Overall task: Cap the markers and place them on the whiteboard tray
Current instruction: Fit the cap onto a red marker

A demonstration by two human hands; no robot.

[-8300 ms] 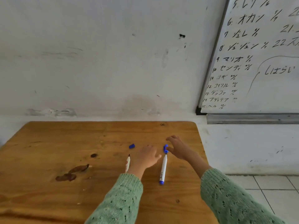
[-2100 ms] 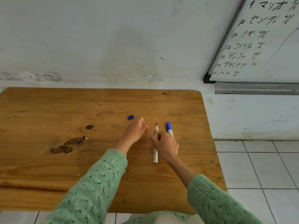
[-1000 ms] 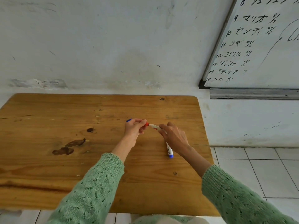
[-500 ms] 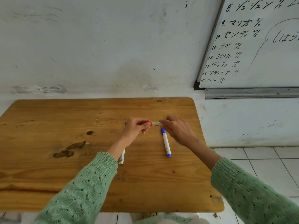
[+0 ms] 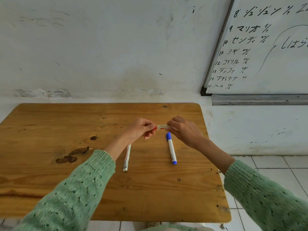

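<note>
A red marker (image 5: 162, 127) is held level above the wooden table (image 5: 66, 124), between both hands. My right hand (image 5: 184, 131) grips its white barrel. My left hand (image 5: 141, 129) pinches the red cap at the marker's left end, and the cap sits against the barrel. A capped blue marker (image 5: 171, 148) lies on the table under my right hand. Another white marker (image 5: 127, 157) lies beside my left forearm, its upper end hidden by my wrist. The metal whiteboard tray (image 5: 260, 100) runs along the wall at the upper right.
The whiteboard (image 5: 270, 45) with black writing hangs above the tray. Dark stains (image 5: 71, 155) mark the left part of the table. White floor tiles (image 5: 266, 167) lie to the right of the table's edge. A worn white wall stands behind it.
Over the last second my hands have brought the red cap and the marker barrel together. The camera has tilted up a little. The loose blue cap seen earlier is now out of sight.
</note>
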